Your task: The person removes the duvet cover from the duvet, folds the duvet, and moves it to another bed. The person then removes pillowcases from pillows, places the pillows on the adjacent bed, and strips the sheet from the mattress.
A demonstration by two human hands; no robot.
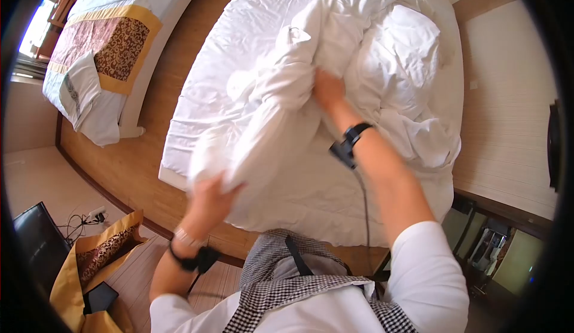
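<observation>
A bunched white duvet (pixel 281 84) lies in thick folds over the bed in front of me. My right hand (pixel 329 89) is closed on its folds near the middle, the fingertips hidden in the cloth. Lower and to the left, my left hand (pixel 212 201) grips the duvet's near end by the bed's edge; the thumb sticks out and motion blurs the fingers. Under the duvet is a wrinkled white sheet (pixel 209 78). Both wrists wear black straps, and a cable hangs from the right one.
A second bed (pixel 128 117) with a patterned gold-edged runner (pixel 122 49) stands at the upper left, across the wooden floor (pixel 158 102). At lower left are a dark screen (pixel 39 243) and gold patterned cloth (pixel 69 285). A wall (pixel 502 105) borders the bed's right side.
</observation>
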